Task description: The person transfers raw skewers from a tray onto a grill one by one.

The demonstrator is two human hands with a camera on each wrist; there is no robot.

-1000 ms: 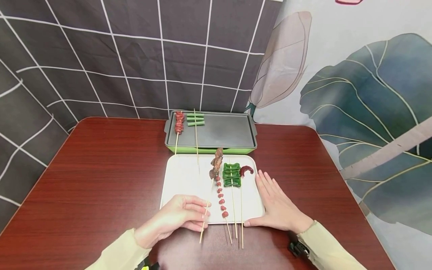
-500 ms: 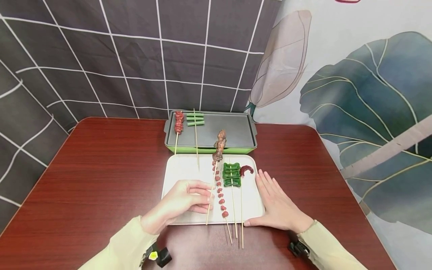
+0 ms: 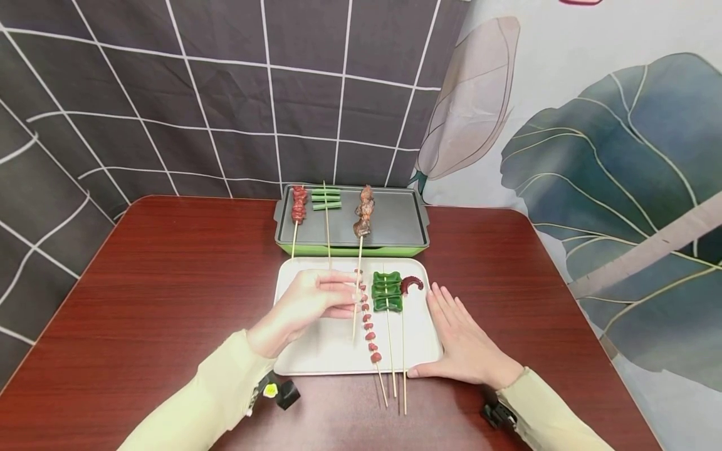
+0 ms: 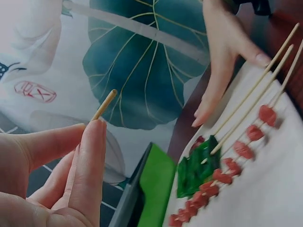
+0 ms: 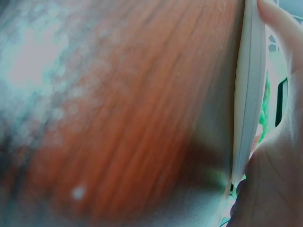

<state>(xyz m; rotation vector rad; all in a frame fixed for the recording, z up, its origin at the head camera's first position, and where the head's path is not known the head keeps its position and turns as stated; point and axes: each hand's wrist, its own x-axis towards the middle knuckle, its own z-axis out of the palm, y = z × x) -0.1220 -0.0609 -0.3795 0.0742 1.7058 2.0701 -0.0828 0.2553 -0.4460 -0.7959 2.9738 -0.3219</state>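
You have open passage over the tabletop (image 3: 186, 282) at the left of the frame and over the grill pan (image 3: 397, 216)'s bare right half, upper centre. Left of that, the red meat skewer (image 3: 299, 207) and green stalk skewer (image 3: 326, 199) stand in your way; the brown meat skewer (image 3: 365, 213) in your left hand (image 3: 313, 300) juts over the pan's middle. Lower centre, the red bead skewer (image 3: 369, 336), green pepper skewer (image 3: 387, 292) and tentacle skewer (image 3: 414, 284) crowd the tray (image 3: 310, 360), whose right edge your right hand (image 3: 462, 344) blocks.
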